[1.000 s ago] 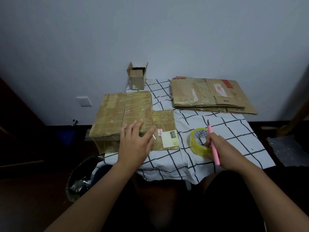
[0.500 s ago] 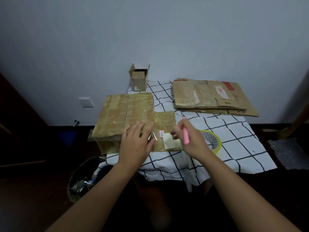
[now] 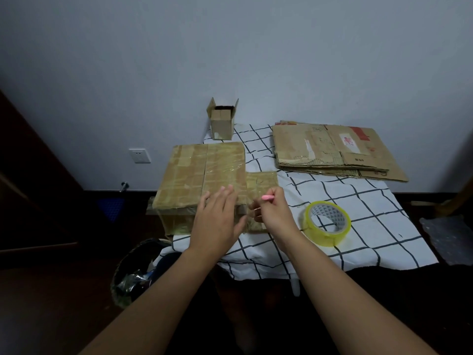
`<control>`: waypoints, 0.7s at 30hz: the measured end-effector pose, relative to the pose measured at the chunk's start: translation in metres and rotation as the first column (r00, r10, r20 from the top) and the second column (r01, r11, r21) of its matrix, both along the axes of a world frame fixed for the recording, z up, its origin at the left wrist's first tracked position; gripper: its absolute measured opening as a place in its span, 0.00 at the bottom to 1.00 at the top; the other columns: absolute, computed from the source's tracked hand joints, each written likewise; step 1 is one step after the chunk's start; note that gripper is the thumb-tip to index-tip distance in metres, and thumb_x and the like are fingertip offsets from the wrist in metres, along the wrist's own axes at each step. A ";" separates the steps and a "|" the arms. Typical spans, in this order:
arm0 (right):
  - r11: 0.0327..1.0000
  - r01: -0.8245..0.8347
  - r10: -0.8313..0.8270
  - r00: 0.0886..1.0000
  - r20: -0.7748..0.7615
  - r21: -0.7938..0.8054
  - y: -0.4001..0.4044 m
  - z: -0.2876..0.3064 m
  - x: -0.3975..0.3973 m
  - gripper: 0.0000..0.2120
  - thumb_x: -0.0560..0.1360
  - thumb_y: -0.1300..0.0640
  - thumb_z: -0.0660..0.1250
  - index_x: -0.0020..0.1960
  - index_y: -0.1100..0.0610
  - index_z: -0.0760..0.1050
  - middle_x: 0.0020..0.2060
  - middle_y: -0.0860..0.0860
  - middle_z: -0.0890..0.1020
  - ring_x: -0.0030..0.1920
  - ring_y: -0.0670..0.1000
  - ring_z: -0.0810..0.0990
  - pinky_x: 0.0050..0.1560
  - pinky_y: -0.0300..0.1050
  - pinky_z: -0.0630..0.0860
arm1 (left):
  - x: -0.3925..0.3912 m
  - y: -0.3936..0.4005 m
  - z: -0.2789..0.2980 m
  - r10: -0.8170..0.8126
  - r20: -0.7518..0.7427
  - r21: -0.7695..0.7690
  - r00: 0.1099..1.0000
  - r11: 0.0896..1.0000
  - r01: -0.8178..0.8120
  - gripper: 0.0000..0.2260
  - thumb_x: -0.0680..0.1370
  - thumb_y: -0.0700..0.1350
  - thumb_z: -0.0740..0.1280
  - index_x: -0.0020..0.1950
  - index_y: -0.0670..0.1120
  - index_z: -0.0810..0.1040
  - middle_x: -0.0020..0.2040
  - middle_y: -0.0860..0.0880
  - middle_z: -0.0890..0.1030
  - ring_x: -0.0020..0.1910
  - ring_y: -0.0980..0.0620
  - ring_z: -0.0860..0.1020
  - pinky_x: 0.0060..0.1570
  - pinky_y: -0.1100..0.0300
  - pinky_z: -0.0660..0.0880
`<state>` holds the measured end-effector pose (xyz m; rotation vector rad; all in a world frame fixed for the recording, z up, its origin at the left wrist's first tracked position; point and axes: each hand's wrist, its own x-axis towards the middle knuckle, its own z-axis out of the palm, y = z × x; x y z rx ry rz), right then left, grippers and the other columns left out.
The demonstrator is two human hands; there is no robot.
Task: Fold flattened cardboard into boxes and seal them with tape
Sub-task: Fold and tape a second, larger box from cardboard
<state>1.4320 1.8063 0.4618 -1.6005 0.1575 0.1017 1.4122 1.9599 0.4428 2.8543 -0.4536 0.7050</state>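
the left hand lies flat with its fingers straight and spread, pressing down on the near right corner of the taped box, whose top is shiny with clear tape; the right hand sits just to the right of it, almost touching, fingers curled round a pink cutter whose end pokes out leftward above the knuckles, and the hand hovers over the smaller flap that sticks out from the box's right side, whether the tool's tip touches the flap cannot be told; the box itself sits at the left end of the table, partly overhanging the left edge of the checked cloth; just to the right of the right hand, on the cloth, the yellowish tape roll lies tilted with its hole facing up; farther back on the right a stack of flattened cardboard rests near the wall, well apart from both hands; at the far edge, behind the taped box, a small open box stands upright with its flaps raised; below the table's left corner, near the left forearm, a dark bin holds crumpled scraps, and a white wall socket shows on the wall to the left
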 end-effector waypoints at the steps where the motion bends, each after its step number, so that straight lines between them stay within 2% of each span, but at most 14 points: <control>1: 1.000 -0.005 0.005 1.000 -0.003 0.017 0.001 0.001 0.001 0.10 0.79 0.55 0.64 0.45 0.49 0.62 0.44 0.57 0.77 0.40 0.53 0.75 0.43 0.53 0.74 | 0.000 0.000 0.000 0.000 -0.004 -0.005 1.000 1.000 0.000 0.24 0.73 0.54 0.70 0.65 0.41 0.76 0.66 0.42 0.78 0.67 0.43 0.75 0.67 0.40 0.70; 6: 0.997 0.022 -0.019 0.999 0.042 -0.073 0.005 -0.001 0.003 0.15 0.78 0.59 0.67 0.46 0.48 0.60 0.42 0.53 0.72 0.41 0.52 0.73 0.44 0.54 0.75 | 0.000 -0.001 0.000 -0.001 -0.022 -0.030 1.000 1.000 0.000 0.24 0.71 0.50 0.74 0.64 0.41 0.76 0.66 0.42 0.78 0.67 0.43 0.76 0.68 0.41 0.69; 8: 0.998 0.029 -0.027 0.999 0.032 -0.063 0.007 -0.002 0.002 0.15 0.78 0.61 0.67 0.47 0.49 0.60 0.41 0.52 0.71 0.41 0.52 0.73 0.42 0.49 0.74 | -0.001 -0.001 0.001 -0.004 -0.026 -0.036 1.000 0.999 0.003 0.24 0.71 0.49 0.73 0.64 0.41 0.76 0.66 0.42 0.78 0.67 0.43 0.75 0.68 0.41 0.69; 11: 0.985 0.060 -0.052 0.997 0.053 -0.160 0.006 -0.005 0.001 0.14 0.78 0.63 0.65 0.50 0.51 0.61 0.39 0.52 0.71 0.36 0.49 0.71 0.32 0.37 0.70 | -0.002 -0.002 0.002 -0.007 -0.039 -0.034 0.999 0.999 0.005 0.23 0.73 0.51 0.67 0.64 0.41 0.75 0.67 0.42 0.77 0.67 0.44 0.75 0.69 0.41 0.68; 12: 0.983 0.091 -0.077 0.993 0.093 -0.161 0.007 -0.004 0.000 0.13 0.78 0.61 0.65 0.49 0.50 0.61 0.39 0.51 0.71 0.35 0.49 0.70 0.31 0.37 0.70 | -0.002 -0.002 0.003 -0.007 -0.048 -0.035 0.999 0.999 0.005 0.23 0.73 0.52 0.65 0.65 0.41 0.75 0.67 0.42 0.77 0.68 0.44 0.74 0.69 0.42 0.67; 14: 0.987 0.131 -0.115 0.981 0.155 -0.096 0.010 -0.001 0.000 0.12 0.80 0.54 0.64 0.46 0.48 0.61 0.38 0.50 0.71 0.35 0.49 0.71 0.37 0.43 0.71 | -0.002 -0.001 0.004 -0.009 -0.062 -0.046 0.998 0.999 0.006 0.25 0.72 0.51 0.63 0.66 0.41 0.74 0.68 0.43 0.77 0.68 0.45 0.74 0.70 0.42 0.66; 16: 0.993 0.080 -0.065 0.984 0.167 -0.087 0.016 0.005 -0.001 0.12 0.81 0.50 0.63 0.44 0.49 0.61 0.38 0.49 0.70 0.36 0.47 0.70 0.39 0.42 0.70 | -0.004 0.000 0.005 -0.017 -0.079 -0.072 0.997 0.997 0.011 0.27 0.72 0.49 0.60 0.68 0.40 0.72 0.68 0.43 0.77 0.69 0.45 0.74 0.71 0.43 0.65; 18: 0.983 0.016 0.018 0.983 0.182 -0.184 0.017 0.009 -0.001 0.12 0.81 0.52 0.63 0.44 0.50 0.61 0.37 0.48 0.69 0.35 0.47 0.68 0.39 0.43 0.69 | -0.005 0.002 0.007 -0.027 -0.099 -0.091 0.995 0.996 0.018 0.29 0.71 0.49 0.57 0.70 0.39 0.71 0.68 0.43 0.77 0.70 0.45 0.73 0.72 0.43 0.64; 21: 0.934 -0.059 0.134 0.972 0.192 -0.352 0.014 0.017 0.004 0.11 0.81 0.56 0.62 0.44 0.51 0.62 0.35 0.48 0.70 0.34 0.48 0.68 0.38 0.45 0.67 | -0.007 0.004 0.011 -0.059 -0.129 -0.077 0.990 0.996 0.049 0.32 0.70 0.48 0.58 0.72 0.38 0.68 0.70 0.43 0.74 0.73 0.46 0.69 0.75 0.44 0.59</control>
